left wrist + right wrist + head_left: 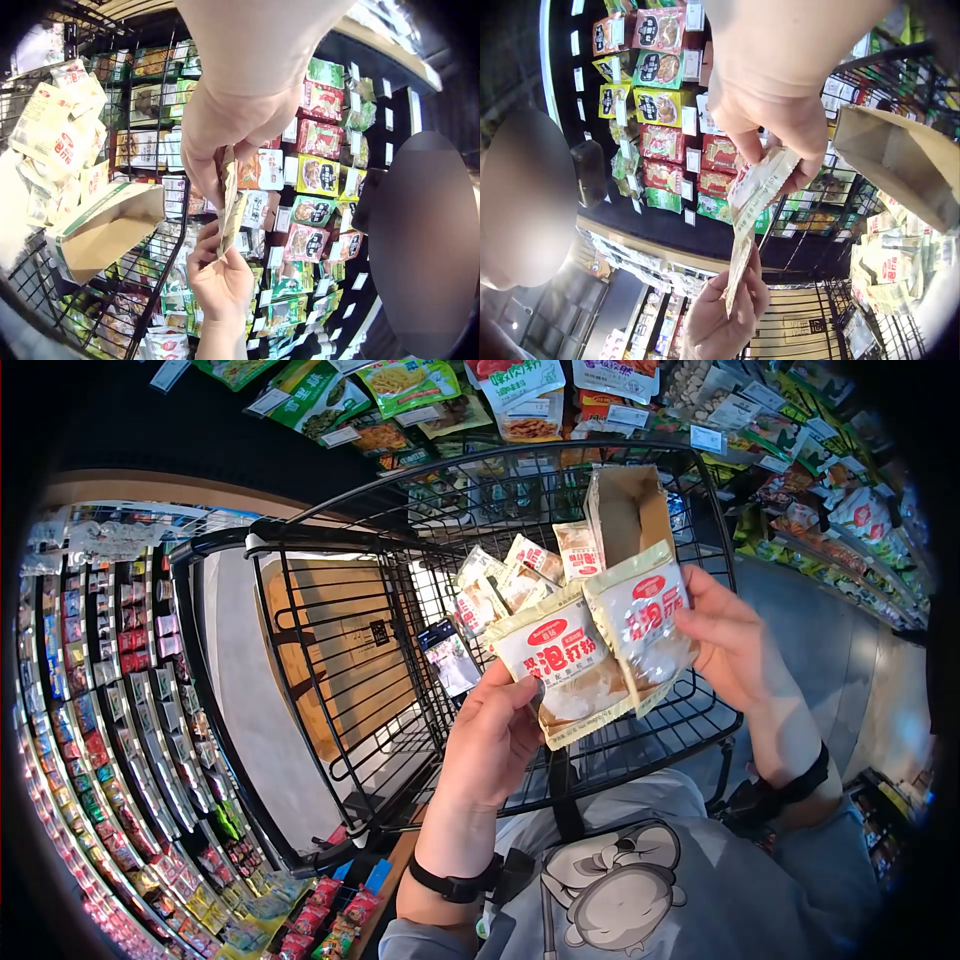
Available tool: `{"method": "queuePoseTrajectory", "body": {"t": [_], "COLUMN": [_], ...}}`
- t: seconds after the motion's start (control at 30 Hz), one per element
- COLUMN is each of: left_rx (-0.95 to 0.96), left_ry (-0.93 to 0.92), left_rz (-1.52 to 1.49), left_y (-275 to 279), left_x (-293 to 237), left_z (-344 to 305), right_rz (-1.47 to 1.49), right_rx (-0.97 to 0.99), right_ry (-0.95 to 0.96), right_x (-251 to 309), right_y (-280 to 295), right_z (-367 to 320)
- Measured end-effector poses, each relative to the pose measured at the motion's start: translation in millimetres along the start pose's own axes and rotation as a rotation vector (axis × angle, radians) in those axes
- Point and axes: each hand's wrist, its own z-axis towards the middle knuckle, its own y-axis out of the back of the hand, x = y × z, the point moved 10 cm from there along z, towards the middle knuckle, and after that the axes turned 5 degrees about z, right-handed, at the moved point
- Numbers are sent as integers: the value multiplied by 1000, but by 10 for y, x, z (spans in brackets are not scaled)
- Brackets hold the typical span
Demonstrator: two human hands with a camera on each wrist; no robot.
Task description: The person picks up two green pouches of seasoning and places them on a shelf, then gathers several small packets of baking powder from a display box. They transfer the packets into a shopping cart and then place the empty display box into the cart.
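My left hand (pixel 490 740) pinches the lower left edge of a cream packet (pixel 578 690) with red print, thumb on its front. A second packet (pixel 655 645) of the same kind overlaps it on the right, and my right hand (pixel 735 645) grips its outer edge. Both are held fronts up above the shopping cart. In the right wrist view the packets (pixel 751 199) are seen almost edge-on between the two hands. More such packets (pixel 56 139) lie in the cart beside an open cardboard box (pixel 635 510), whose inside faces up.
A black wire shopping cart (pixel 335 660) stands in front of me. A phone (pixel 450 660) leans inside it, and a brown board (pixel 345 650) shows through its wire side. Hanging snack bags (pixel 410 385) line the shelf ahead. Racks of small goods (pixel 130 630) rise at the left.
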Motion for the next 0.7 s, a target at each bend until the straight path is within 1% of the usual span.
{"method": "queuePoseTrajectory", "body": {"t": [0.03, 0.07, 0.1, 0.13, 0.17, 0.2, 0.27, 0.3, 0.33, 0.37, 0.4, 0.43, 0.47, 0.5, 0.53, 0.57, 0.6, 0.63, 0.67, 0.7], "left_rx": [35, 73, 83, 94, 19, 26, -67, -36, -36, -97, -161, -227, -234, -200, -166, -89, -99, -69, -36, -43], "left_ry": [0, 0, -31, -62, -80, -83, -59, -95, -95, -4, 90, 34, 35, 125, 218, 289, 290, 350, 413, 416], "left_rz": [-56, -112, -53, 5, 114, 112, 260, 370, 368, 504, 637, 978, 970, 1067, 1162, 1263, 1256, 1385, 1513, 1506], "left_y": [-10, -29, -22, -36, -3, 19, 304, 397, 505, 684, 915, 1293, 1286, 1245, 1247, 1384, 1435, 1466, 1510, 1575], "left_x": [11, 27, 51, 78, 77, 118, 286, 308, 334, 428, 548, 678, 631, 614, 622, 780, 790, 840, 902, 961], "left_z": [2, 8, 4, -8, -7, 1, 60, 81, 89, 93, 91, 168, 164, 181, 197, 291, 358, 417, 471, 549], "right_rz": [-2, -51, -101, -222, -437, -659, -1019, -1021, -1043, -1060, -1063, -1240, -1418, -1458, -1462, -1504, -1545, -1558, -1560, -1608], "right_rx": [1, 27, 50, 47, 58, 105, 156, 156, 174, 192, 196, 226, 259, 230, 242, 173, 104, 94, 104, 139], "right_ry": [1, -36, -74, -80, -23, 86, 183, 183, 29, -127, -131, -144, -155, -129, -131, -117, -100, -36, -36, -44], "right_x": [-45, -156, -275, -383, -529, -526, -634, -650, -798, -951, -991, -1069, -1133, -1115, -1161, -1170, -1189, -1218, -1298, -1382], "right_y": [-21, -75, -133, -192, -155, -258, -354, -365, -319, -252, -197, -105, -46, -50, -66, -31, 2, -56, -104, -209], "right_z": [6, 20, 30, 44, 94, 103, 127, 160, 205, 228, 286, 364, 437, 517, 608, 731, 850, 953, 999, 1036]}}
